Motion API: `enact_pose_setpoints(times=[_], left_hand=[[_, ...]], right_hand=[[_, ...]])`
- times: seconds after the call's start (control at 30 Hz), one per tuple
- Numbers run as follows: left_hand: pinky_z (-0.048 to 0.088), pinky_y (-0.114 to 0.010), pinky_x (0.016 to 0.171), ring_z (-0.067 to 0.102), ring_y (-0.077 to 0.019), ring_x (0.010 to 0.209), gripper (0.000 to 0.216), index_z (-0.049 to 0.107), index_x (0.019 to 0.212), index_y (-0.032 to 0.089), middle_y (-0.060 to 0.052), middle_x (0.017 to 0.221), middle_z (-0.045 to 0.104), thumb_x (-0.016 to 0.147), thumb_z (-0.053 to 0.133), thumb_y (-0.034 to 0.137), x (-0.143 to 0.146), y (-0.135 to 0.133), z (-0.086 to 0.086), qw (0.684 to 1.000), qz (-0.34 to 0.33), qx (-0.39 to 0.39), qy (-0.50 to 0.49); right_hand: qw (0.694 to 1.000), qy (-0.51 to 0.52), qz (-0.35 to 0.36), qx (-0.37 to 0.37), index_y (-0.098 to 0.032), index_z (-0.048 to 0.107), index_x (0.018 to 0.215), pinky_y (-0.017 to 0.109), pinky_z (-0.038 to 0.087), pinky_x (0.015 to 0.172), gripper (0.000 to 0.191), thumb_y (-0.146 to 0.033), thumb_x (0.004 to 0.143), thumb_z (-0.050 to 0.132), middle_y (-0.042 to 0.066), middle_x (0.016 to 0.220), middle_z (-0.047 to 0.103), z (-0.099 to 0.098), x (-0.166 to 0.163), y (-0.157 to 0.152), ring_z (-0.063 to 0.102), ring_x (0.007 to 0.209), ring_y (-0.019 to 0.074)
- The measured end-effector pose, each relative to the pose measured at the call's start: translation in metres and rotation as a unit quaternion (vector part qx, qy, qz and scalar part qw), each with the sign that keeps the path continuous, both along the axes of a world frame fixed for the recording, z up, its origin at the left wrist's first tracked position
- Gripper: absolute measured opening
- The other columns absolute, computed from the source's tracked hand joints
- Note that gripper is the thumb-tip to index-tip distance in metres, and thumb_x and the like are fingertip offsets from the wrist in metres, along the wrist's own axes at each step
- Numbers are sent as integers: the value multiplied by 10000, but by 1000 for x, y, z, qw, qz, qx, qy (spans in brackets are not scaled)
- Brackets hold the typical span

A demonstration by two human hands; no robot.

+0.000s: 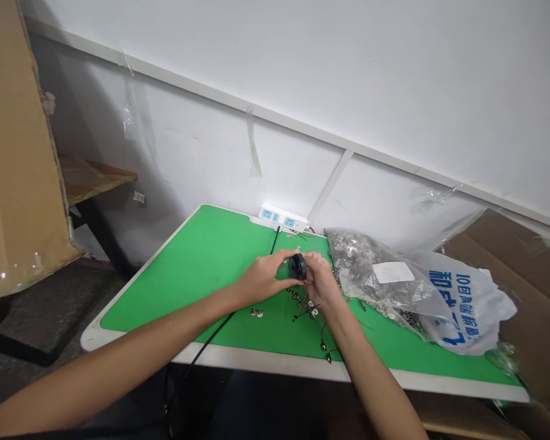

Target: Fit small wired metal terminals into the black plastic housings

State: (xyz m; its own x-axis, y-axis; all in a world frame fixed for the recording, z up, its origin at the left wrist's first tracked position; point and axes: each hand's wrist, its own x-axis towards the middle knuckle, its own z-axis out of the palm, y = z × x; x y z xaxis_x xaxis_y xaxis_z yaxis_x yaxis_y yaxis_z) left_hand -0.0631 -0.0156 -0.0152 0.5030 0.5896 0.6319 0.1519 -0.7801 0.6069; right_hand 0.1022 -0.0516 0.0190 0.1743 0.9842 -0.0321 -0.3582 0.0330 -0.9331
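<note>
A black round part (297, 266) is being held over the green mat (187, 256), with 2 hands closed around it: the left hand (266, 278) is gripping from 9 o'clock, the right hand (318, 278) from 3 o'clock. Small metal fittings (300, 297) are lying at 6 o'clock, a clear bag of metal parts (352, 260) at 2 o'clock, and a power strip (279, 217) at 12 o'clock.

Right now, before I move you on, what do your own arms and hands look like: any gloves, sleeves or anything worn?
Both are bare. The bare left hand and bare right hand wear no gloves. The bare left forearm and bare right forearm show no sleeves, watch, bracelet, cables or markings. The upper arms are out of view.
</note>
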Motion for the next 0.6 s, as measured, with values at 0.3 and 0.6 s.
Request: enact_pose_setpoints(times=[0.3,0.6], left_hand=[[562,-436,1121,663,-263,1341,562,487,1415,260,-113,1518,620,928,758,332,1,3,1,998,6,-38,-43],[568,-471,1116,636,-279,1378,537,490,1391,249,-140,1518,615,925,753,293,1,5,1,999,-21,13,-26]], right_hand=[[997,-72,6,-8,-187,742,786,205,354,435,463,-525,554,956,-27,593,628,13,6,-4,528,505,96],[982,-186,9,35,-198,737,808,217,404,440,361,-486,661,898,-10,596,681,19,15,-5,589,494,123]])
